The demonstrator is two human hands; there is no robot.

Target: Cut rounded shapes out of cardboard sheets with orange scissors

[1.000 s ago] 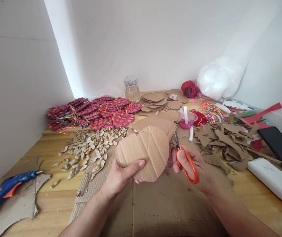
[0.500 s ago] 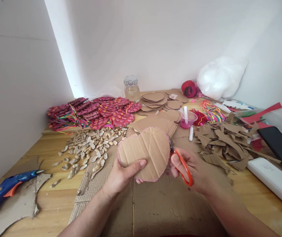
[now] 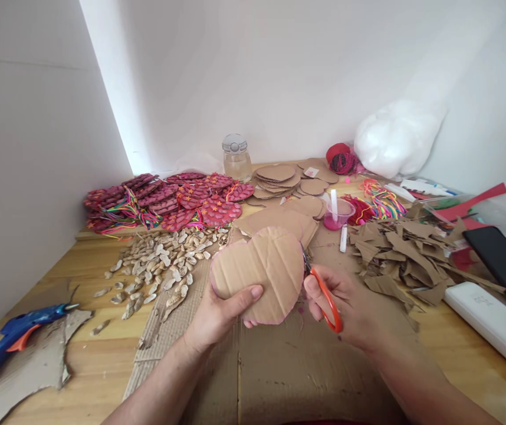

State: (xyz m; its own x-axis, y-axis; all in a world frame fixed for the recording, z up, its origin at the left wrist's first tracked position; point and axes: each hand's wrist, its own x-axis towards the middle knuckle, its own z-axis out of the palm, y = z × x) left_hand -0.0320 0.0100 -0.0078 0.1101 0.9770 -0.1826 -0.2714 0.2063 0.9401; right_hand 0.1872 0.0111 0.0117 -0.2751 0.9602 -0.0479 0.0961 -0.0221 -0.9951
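A rounded, heart-like cardboard cutout (image 3: 262, 268) with a pinkish outline along its edge is held up over the work surface. My left hand (image 3: 230, 307) grips it from the lower left, thumb on its face and the other fingers mostly hidden behind. In my right hand (image 3: 335, 301) are scissors (image 3: 330, 302) with orange handles. Their blades lie against the cutout's right edge, partly hidden by it. Behind the cutout lies a bigger cardboard piece (image 3: 275, 219), and a brown cardboard sheet (image 3: 306, 366) spreads below both hands.
Peanut shells (image 3: 160, 260) and decorated red pieces (image 3: 209, 200) lie left. Cut cardboard shapes (image 3: 277, 174) are stacked at the back, near a jar (image 3: 237, 159). Cardboard scraps (image 3: 403, 251), a phone (image 3: 500, 265) and a white box (image 3: 492, 330) sit right; a blue glue gun (image 3: 18, 333) lies far left.
My right hand and the scissors have shifted very slightly to the left. The cardboard cutout and my left hand stay almost where they were.
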